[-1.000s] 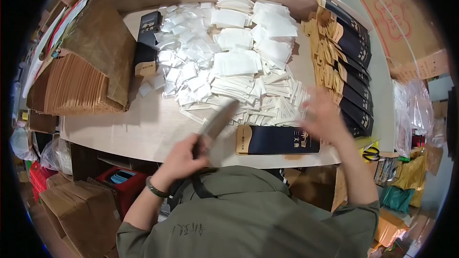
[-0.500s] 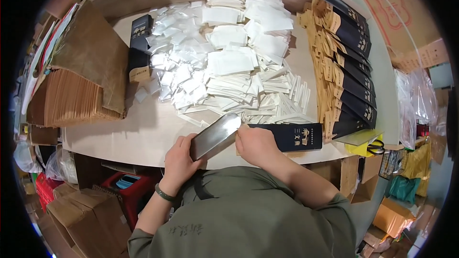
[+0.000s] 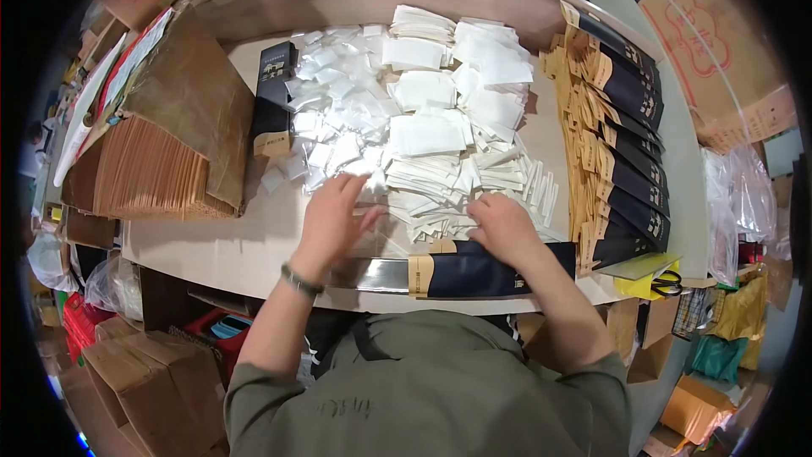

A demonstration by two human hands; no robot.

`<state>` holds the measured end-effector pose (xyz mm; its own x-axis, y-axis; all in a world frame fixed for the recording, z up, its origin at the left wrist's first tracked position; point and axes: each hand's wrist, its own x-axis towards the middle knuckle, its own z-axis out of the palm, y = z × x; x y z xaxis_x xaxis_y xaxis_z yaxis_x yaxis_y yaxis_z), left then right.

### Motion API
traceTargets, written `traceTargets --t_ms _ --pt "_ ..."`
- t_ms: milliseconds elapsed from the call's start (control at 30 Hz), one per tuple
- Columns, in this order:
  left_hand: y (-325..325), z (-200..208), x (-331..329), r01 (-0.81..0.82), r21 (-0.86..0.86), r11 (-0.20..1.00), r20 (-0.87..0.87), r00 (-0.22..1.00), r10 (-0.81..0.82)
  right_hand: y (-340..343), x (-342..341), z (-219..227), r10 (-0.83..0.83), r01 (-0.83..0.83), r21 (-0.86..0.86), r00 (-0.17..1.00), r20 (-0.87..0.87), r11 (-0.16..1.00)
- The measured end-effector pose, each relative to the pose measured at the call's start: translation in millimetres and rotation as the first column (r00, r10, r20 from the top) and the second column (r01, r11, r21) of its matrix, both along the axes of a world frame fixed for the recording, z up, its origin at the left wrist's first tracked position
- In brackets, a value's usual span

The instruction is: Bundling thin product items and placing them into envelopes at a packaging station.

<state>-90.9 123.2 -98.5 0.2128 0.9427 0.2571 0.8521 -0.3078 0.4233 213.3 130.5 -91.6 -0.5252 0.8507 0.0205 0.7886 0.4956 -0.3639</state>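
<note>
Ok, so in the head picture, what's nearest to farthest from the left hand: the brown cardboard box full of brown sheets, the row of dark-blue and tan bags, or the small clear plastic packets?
1. Small clear plastic packets: just beyond the left hand.
2. Brown cardboard box: off to its left.
3. Row of dark-blue and tan bags: far over to its right.

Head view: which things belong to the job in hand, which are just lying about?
Apparently in the job:
- left hand, by clear sachets
- right hand, by white packets
- metal trough, against the near dark pouch
- dark pouches in the right-hand row

Apparently lying about:
- scissors
- green bag
- cardboard box below left
</note>
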Motion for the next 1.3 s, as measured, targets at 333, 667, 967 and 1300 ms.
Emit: traceTargets --t_ms 333,667,967,1300 --pt "29.7 9.7 -8.1 0.047 0.168 0.985 0.109 0.992 -0.066 16.6 -5.4 29.3 -0.163 0.087 -0.298 0.957 -0.24 0.951" --pt "-95.4 -6.7 0.8 0.071 -0.228 0.971 0.098 0.994 -0.05 118.4 -47.9 -9.1 0.136 -0.074 0.263 0.964 -0.227 0.962" --pt "-72.9 27.4 -67.9 -0.182 0.063 0.981 0.075 0.981 0.177 110.9 -51.7 -10.0 0.19 -0.146 0.435 0.98 -0.06 0.889" --pt "9.0 91.9 -257.8 -0.627 0.187 0.756 -0.169 0.738 0.654 -26.0 -140.4 10.6 0.245 -0.328 -0.112 0.856 -0.455 0.938"
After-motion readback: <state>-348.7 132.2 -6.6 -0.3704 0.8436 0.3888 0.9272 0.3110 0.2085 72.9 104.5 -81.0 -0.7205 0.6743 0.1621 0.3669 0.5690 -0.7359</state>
